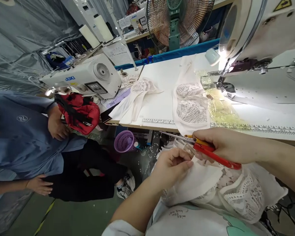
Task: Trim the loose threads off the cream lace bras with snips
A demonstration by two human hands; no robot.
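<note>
Printed shirt [179, 215]: partly covered by lace garments [243, 196]
Lace garments: bunched there, probably light, soft, easily snagged; best gripped by plain edges
Left hand [172, 165]: pinching a white panel [200, 177], thumb against fingers
Right hand [228, 144]: wrapped around red-handled scissors [217, 156]
Pale bra [192, 111]: lying on the table [159, 106]

A fan [174, 24] stands just past twelve o'clock, behind a blue strip [201, 46]; at twelve sits a far machine [135, 19]. Toward eleven, two white thread cones [103, 29] stand side by side, a written sheet [116, 54] nearer in. A JUKI machine [81, 78] fills ten. At nine, a red bag [88, 114] lies beside a person [27, 141] in blue. Between seven and eight: a purple basket [120, 144] and, farther out, yellow-and-black tape [44, 217] on the green floor [81, 219].
</note>
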